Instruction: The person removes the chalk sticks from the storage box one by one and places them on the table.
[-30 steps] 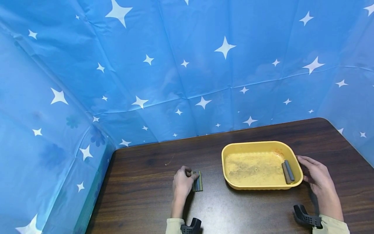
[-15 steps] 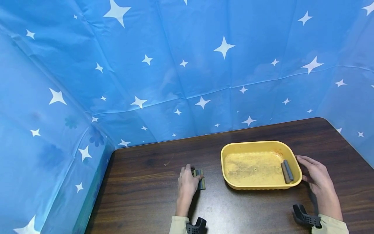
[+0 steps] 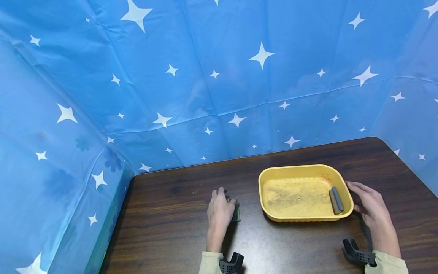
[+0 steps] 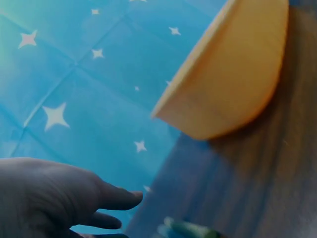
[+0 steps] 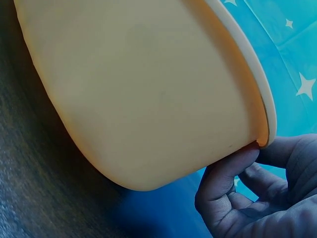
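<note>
My left hand (image 3: pixel 219 211) reaches over a small flat bundle of greenish and blue-grey sticks (image 3: pixel 237 215) on the table, partly hidden by the fingers. In the left wrist view those sticks (image 4: pixel 185 229) show only at the bottom edge, beside the left hand (image 4: pixel 69 198), whose visible fingers are straight and apart from them. My right hand (image 3: pixel 373 205) holds the right end of a yellow plastic basin (image 3: pixel 301 219). The right wrist view shows its bent fingers (image 5: pixel 223 183) against the basin's outer wall, just under the rim. Two sticks, one brown (image 3: pixel 334 202) and one blue-grey (image 3: pixel 337 199), lie inside at the right.
A dark wood-grain table (image 3: pixel 164 220) carries everything. Behind and to the left hangs a blue sheet (image 3: pixel 191 91) with white stars. Each wrist wears a black mount, the left one (image 3: pixel 232 263) and the right one (image 3: pixel 357 254), over pale sleeves.
My left hand has shifted slightly right and farther over the stick bundle, covering more of it. The bundle itself has slid a little right. The right hand and basin stay put.
</note>
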`<state>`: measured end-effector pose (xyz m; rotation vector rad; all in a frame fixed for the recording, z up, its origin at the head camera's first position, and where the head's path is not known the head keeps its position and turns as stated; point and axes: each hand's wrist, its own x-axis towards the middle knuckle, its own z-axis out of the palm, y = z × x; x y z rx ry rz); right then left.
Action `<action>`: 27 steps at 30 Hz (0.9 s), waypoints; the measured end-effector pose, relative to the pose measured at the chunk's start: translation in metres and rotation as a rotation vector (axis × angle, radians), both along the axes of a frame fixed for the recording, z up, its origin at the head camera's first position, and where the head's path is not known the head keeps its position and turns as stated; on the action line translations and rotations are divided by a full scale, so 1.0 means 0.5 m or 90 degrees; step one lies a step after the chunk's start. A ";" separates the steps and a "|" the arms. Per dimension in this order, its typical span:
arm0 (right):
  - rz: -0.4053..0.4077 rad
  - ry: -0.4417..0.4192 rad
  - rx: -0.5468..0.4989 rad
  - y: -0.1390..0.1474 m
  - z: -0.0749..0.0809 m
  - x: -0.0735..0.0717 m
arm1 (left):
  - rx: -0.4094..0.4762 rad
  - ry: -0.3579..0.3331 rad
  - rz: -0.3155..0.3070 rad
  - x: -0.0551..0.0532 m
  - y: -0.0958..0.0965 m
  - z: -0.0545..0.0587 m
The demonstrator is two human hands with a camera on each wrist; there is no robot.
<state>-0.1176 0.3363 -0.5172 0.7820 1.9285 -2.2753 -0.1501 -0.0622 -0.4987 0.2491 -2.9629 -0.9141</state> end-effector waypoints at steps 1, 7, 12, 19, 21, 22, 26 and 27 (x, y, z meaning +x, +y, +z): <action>-0.001 -0.001 0.001 0.000 0.000 0.000 | 0.009 0.004 -0.005 -0.003 0.003 0.006; -0.001 0.002 -0.002 0.000 0.000 -0.001 | 0.053 0.024 -0.047 -0.020 0.028 0.041; 0.006 0.009 -0.007 0.000 0.000 0.000 | 0.081 0.049 -0.065 -0.025 0.053 0.064; 0.010 0.016 0.004 -0.002 0.002 0.000 | 0.126 0.101 -0.088 -0.027 0.086 0.079; 0.011 0.017 0.004 -0.002 0.003 0.001 | 0.135 0.109 -0.094 -0.028 0.098 0.081; 0.012 0.017 0.004 -0.001 0.003 0.001 | 0.141 0.110 -0.097 -0.028 0.104 0.081; 0.011 0.015 0.001 -0.001 0.003 0.003 | 0.178 0.114 -0.125 -0.029 0.135 0.079; 0.010 0.014 0.001 -0.001 0.003 0.004 | 0.187 0.114 -0.136 -0.029 0.144 0.077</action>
